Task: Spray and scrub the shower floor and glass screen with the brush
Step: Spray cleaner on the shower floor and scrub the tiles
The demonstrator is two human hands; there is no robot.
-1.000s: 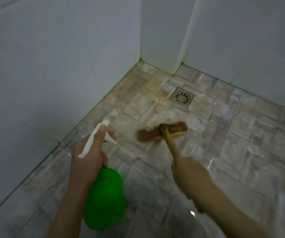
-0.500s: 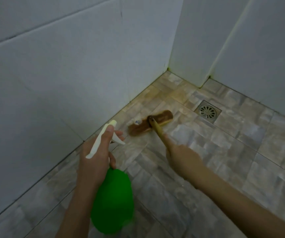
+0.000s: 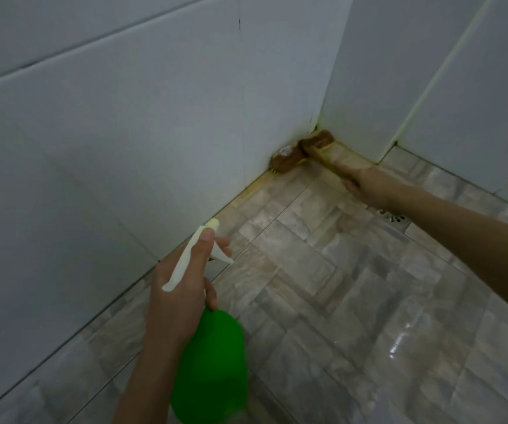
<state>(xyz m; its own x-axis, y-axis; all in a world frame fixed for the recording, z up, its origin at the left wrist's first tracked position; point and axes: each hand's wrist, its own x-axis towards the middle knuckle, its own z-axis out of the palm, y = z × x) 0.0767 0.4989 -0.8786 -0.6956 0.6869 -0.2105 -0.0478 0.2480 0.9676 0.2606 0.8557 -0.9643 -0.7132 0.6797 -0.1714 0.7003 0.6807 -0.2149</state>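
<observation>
Scrubbing glossy stone-look floor [image 3: 353, 301], right hand [image 3: 366, 186] grips bristly brown brush [image 3: 303, 151]

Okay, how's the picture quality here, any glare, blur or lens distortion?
Head view: dim, bluish light; a bright glare patch on the wet-looking floor at lower right; the brush in the far corner looks soft and smeared, its bristles unclear; the left hand and green spray bottle are sharper; the tile joints on the wall bend slightly, a wide-angle effect.

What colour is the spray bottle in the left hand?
The spray bottle has a bright green body and a white trigger head, seen in the head view, held by the left hand.
</observation>
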